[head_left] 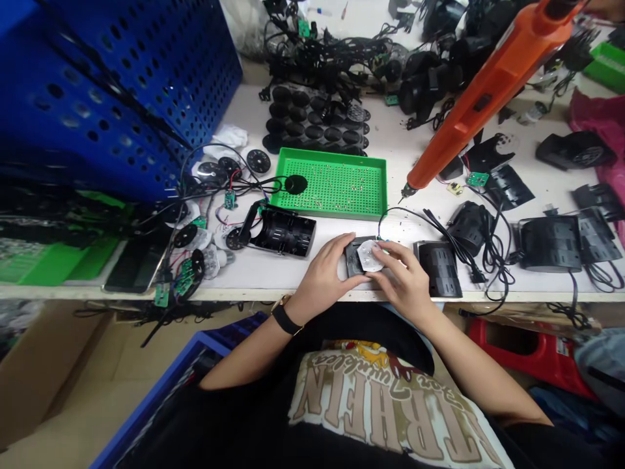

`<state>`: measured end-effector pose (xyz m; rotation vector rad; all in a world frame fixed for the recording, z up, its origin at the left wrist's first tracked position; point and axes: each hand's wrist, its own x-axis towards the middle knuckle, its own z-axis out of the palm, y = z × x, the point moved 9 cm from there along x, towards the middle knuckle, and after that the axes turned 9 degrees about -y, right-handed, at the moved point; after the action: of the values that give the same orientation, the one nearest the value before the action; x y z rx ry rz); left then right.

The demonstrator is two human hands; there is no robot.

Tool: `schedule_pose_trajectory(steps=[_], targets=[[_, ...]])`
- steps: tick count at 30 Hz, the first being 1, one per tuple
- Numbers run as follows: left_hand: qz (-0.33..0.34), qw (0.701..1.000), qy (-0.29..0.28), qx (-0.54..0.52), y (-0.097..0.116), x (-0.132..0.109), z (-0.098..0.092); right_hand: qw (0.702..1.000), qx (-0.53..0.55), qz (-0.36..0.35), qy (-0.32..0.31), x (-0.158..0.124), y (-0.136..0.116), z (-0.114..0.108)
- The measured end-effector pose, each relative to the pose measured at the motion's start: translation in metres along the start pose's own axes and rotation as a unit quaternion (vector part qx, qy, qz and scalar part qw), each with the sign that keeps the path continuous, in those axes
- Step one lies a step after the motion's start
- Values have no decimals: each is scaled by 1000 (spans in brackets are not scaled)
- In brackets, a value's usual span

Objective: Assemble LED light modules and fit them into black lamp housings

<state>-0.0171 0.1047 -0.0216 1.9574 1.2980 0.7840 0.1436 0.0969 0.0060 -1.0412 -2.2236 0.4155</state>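
At the bench's front edge my left hand [325,273] is closed around the left side of a black plastic housing [353,259]. My right hand [403,277] pinches a pale, many-sided plate [370,255] lying over that housing, thumb below and fingers on its right edge. A dark cable [398,210] runs up from behind the right fingers and over to the right. Another black housing half [440,268] lies just right of my right hand. Left of my left hand an opened black housing [288,232] shows its ribbed inside.
A green tray [334,210] of small screws stands behind my hands. An orange electric screwdriver [488,98] hangs over the bench at the right, tip down. Blue perforated bins [161,71], a phone [131,266], green circuit boards [184,277] and a heap of black cables [322,55] surround the work.
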Motion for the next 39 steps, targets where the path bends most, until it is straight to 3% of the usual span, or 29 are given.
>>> schedule_pose_trajectory(steps=[3,6,14,18,21,24,28,30,32,35,39], targets=[[-6,1000,6,-1,-1,0,1,996,1,-3,84,-4,0,-1],[-9,1000,4,-10,-2,-1,1,993,14,-12,118,-4,-1,4],[-9,998,-46,-32,-7,2,2,998,-16,-53,19,-4,-11,-4],[12,995,-102,-8,0,3,0,995,-85,-48,-27,-7,-20,-6],[22,992,-117,28,6,1,-16,996,-86,-28,-9,-5,-24,-20],[19,993,-86,78,7,5,-49,998,-38,13,42,10,-12,-46],[-2,978,-44,202,-5,40,-101,992,49,75,88,53,28,-72],[-86,949,-67,296,-32,71,-120,982,108,107,112,79,54,-77],[-124,935,-90,320,-54,104,-134,970,162,125,134,102,73,-78],[-169,917,-149,329,-84,145,-142,948,273,123,109,131,85,-67],[-188,899,-211,335,-103,179,-139,916,379,123,56,148,83,-53]])
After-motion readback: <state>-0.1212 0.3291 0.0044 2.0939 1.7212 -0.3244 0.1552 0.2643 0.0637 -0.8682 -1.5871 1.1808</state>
